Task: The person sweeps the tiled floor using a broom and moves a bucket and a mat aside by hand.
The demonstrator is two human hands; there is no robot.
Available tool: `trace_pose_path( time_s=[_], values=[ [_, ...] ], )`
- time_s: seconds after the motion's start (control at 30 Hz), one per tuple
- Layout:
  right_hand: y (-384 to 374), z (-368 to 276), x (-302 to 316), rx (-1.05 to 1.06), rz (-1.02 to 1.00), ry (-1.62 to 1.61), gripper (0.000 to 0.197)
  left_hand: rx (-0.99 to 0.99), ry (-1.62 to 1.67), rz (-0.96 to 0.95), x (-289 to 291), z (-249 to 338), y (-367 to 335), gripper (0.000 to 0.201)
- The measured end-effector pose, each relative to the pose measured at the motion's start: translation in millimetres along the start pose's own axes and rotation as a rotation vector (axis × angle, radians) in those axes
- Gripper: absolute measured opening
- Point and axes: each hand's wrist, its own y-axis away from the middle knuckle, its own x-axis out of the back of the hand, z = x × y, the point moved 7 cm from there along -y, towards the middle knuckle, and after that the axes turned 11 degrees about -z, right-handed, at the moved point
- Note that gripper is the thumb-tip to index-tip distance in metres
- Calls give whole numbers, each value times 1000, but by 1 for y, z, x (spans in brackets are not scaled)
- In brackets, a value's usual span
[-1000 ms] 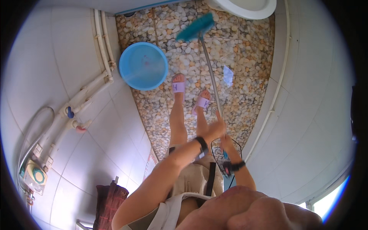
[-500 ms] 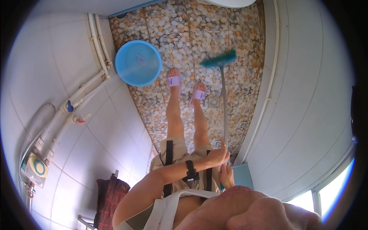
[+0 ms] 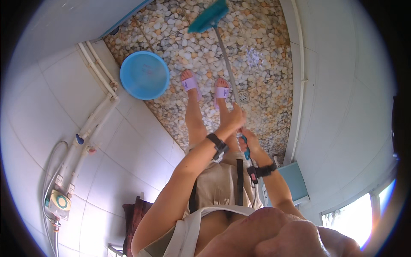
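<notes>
A broom (image 3: 209,18) with a teal head and a grey pole reaches away from me over the pebble-patterned floor (image 3: 267,81). Its bristles are at the far side, beyond my feet. My left hand (image 3: 234,119) is wrapped round the pole in front of my legs. Lower down, my right hand (image 3: 251,143) closes on the teal grip at the near end. Both wrists wear black bands. Some white, foam-like spots (image 3: 253,58) show on the floor right of the pole.
A light blue basin (image 3: 145,53) stands on the floor at the left, near the wall pipes (image 3: 97,70). Beside the pole lies a floor drain (image 3: 242,97). My feet are in lilac slippers (image 3: 221,92). Tiled walls close in both sides; a teal cabinet (image 3: 290,182) stands at the lower right.
The broom head has moved farther away and to the left. Both hands have gone forward with the pole, and the white spots on the floor now show.
</notes>
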Motion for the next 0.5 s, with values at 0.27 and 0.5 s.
trace_pose_path(
  time_s=[0.27, 0.5],
  values=[
    [155, 38, 50, 20, 350, 222, 32, -101, 137, -703, -105, 60, 80, 61],
    [225, -6, 76, 221, 550, 1164, 35, 24, -94, 185, 184, -51, 248, 39]
  ],
)
